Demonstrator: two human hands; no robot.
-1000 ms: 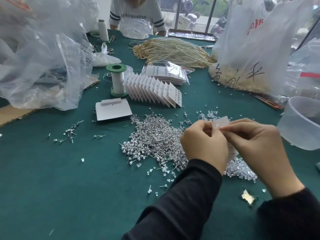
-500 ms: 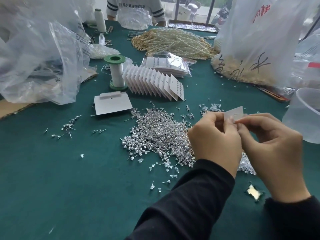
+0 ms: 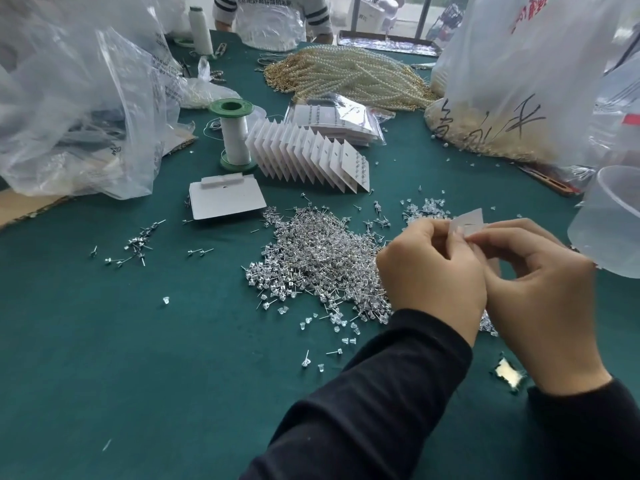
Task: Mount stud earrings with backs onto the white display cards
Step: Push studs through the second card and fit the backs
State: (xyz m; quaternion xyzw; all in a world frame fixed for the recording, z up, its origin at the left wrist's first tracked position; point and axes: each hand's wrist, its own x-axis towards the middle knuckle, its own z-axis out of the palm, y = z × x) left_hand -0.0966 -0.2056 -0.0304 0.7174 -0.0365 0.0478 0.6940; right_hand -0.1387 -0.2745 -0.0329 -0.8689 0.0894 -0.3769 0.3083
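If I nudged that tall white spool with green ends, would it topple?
Probably: the spool stands upright, tall and narrow on a small green base. Once down it would likely roll, being round, perhaps into the fanned row of cards close beside it. It looks light, plastic wound with thin thread, so a slight push may do.

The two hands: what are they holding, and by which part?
A small white card. The left hand and the right hand both pinch its lower part; its top corner sticks out above them.
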